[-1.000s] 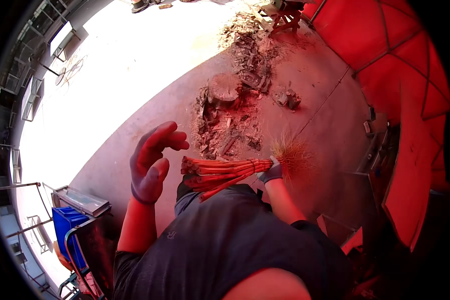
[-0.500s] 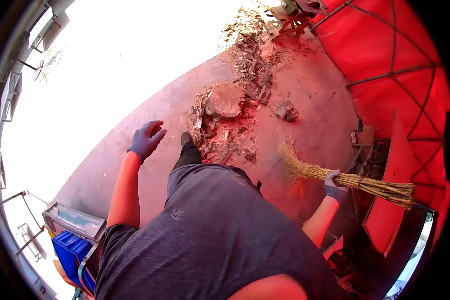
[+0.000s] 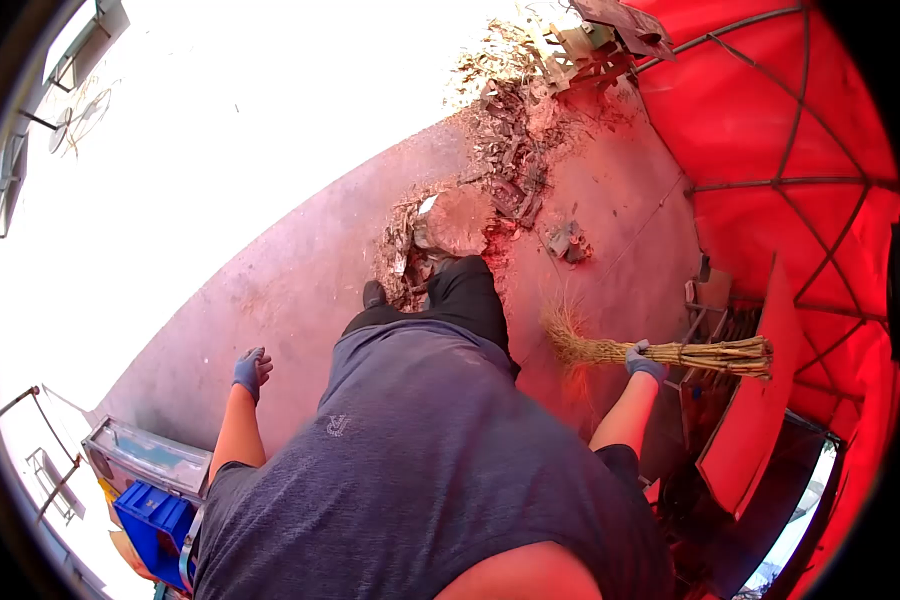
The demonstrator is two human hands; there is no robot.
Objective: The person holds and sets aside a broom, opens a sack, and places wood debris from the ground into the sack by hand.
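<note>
My right hand [image 3: 646, 364], in a greyish glove, is wrapped round a twig broom [image 3: 710, 355]. The broom lies roughly level across the right of the view, with its thick stalk ends to the right and its frayed bristles pointing left, above the floor. My left hand [image 3: 253, 373], also gloved, hangs out to the left with its fingers loosely bent and nothing in them. Ahead of my feet a round chopping block or log stump [image 3: 457, 222] stands among wood chips and bark scraps [image 3: 510, 135].
A small clump of debris [image 3: 569, 243] lies right of the stump. Broken boards [image 3: 595, 50] are piled at the far end. Red tarpaulin on a metal frame [image 3: 760, 120] walls the right side, with a leaning board [image 3: 755, 400] below. A blue crate [image 3: 157, 515] stands at lower left.
My left hand has dropped back toward my body, its fingers drawing in. The broom and my right hand have shifted slightly left in view. My right leg now shows forward near the stump.
</note>
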